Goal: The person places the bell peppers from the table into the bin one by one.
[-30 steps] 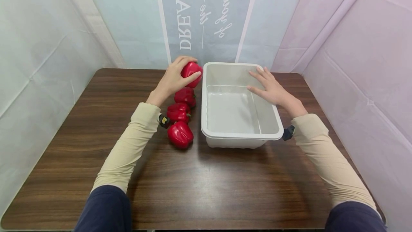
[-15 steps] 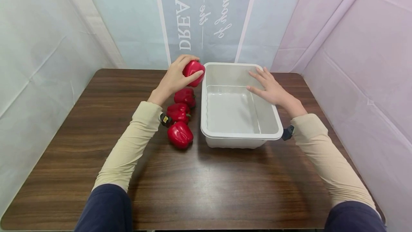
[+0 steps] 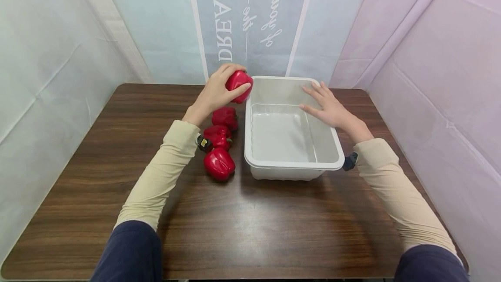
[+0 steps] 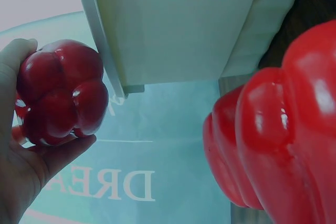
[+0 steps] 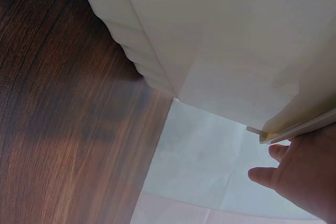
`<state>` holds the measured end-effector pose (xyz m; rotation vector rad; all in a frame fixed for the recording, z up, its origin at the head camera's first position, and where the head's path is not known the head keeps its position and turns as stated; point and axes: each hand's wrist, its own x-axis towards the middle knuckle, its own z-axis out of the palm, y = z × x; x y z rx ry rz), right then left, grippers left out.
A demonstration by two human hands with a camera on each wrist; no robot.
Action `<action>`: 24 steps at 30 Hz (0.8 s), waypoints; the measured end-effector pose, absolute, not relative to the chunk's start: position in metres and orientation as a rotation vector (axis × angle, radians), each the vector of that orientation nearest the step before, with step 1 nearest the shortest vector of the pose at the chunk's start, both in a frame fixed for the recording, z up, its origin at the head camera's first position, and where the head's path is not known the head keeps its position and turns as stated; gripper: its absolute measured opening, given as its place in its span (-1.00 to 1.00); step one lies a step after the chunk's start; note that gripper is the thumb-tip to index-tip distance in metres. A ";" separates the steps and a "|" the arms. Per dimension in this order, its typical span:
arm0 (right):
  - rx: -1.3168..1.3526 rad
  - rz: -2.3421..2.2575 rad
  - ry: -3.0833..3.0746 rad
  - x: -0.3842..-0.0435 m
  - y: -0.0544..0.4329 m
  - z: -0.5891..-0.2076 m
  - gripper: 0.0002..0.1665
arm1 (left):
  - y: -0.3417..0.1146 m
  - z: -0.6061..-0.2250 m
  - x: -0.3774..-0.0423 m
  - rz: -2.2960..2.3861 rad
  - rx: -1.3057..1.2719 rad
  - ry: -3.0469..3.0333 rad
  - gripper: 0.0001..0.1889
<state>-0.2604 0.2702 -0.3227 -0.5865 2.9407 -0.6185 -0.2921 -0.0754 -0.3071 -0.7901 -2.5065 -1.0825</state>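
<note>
My left hand (image 3: pixel 217 92) grips a red bell pepper (image 3: pixel 239 85) between thumb and fingers, raised beside the left far corner of a white plastic tub (image 3: pixel 295 166). In the left wrist view the held bell pepper (image 4: pixel 63 90) shows its lobed end, close to the tub's rim. My right hand (image 3: pixel 328 107) lies with spread fingers over the tub's right rim; in the right wrist view its fingertips (image 5: pixel 261 176) show beyond that rim. Three more red bell peppers stand in a row left of the tub: a far one (image 3: pixel 225 118), a middle one (image 3: pixel 217 137) and a near one (image 3: pixel 219 164).
The tub sits on a dark wood-grain table (image 3: pixel 250 229). A printed cloth (image 3: pixel 242 21) hangs behind the table's far edge, and pale sheets (image 3: pixel 442 77) enclose both sides. My left forearm passes beside the row of peppers.
My left hand has lifted the held bell pepper slightly and carried it right, toward the tub's left far corner. The right hand, the tub and the other peppers stay in place.
</note>
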 end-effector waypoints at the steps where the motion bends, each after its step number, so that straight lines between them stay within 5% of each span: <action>1: -0.587 -0.620 2.941 -0.260 0.270 -0.323 -0.17 | -0.075 -0.306 -0.292 -1.084 -0.791 -2.504 -0.48; 24: -0.580 -0.646 2.933 -0.261 0.271 -0.325 -0.17 | -0.064 -0.302 -0.295 -1.114 -0.831 -2.487 -0.47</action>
